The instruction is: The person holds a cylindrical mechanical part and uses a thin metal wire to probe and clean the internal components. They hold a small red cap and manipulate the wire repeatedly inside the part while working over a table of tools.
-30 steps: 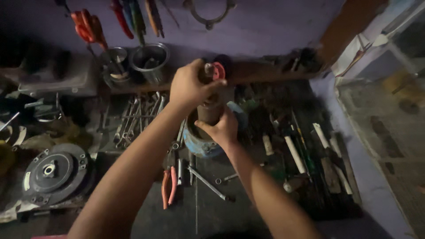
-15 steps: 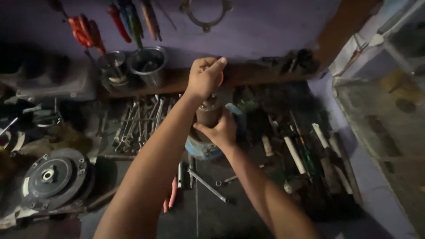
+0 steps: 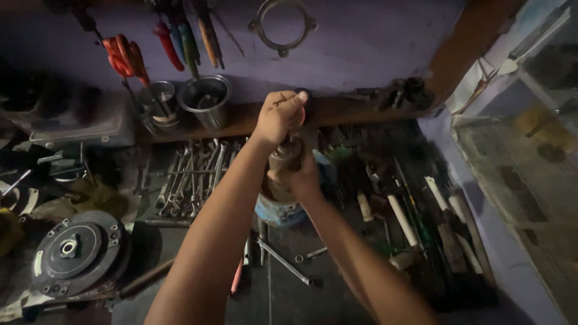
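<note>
While gripped, both hands (image 3: 288, 144) on cylinder (image 3: 283, 161).

So there's a brownish metal cylinder (image 3: 284, 161), kinda rusty looking, standing upright on a round blue base (image 3: 278, 210) on the dark bench. Right hand (image 3: 299, 179) wraps its middle, left hand (image 3: 278, 114) is fisted on the top end. Too dim to make out more detail.

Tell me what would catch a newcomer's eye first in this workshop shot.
Two bare arms meet mid-frame: the left hand fisted on top of a dark metal cylinder, the right hand gripping it below, over a blue base. Red-handled pliers hang on the wall at upper left, and a round black disc sits lower left.
</note>
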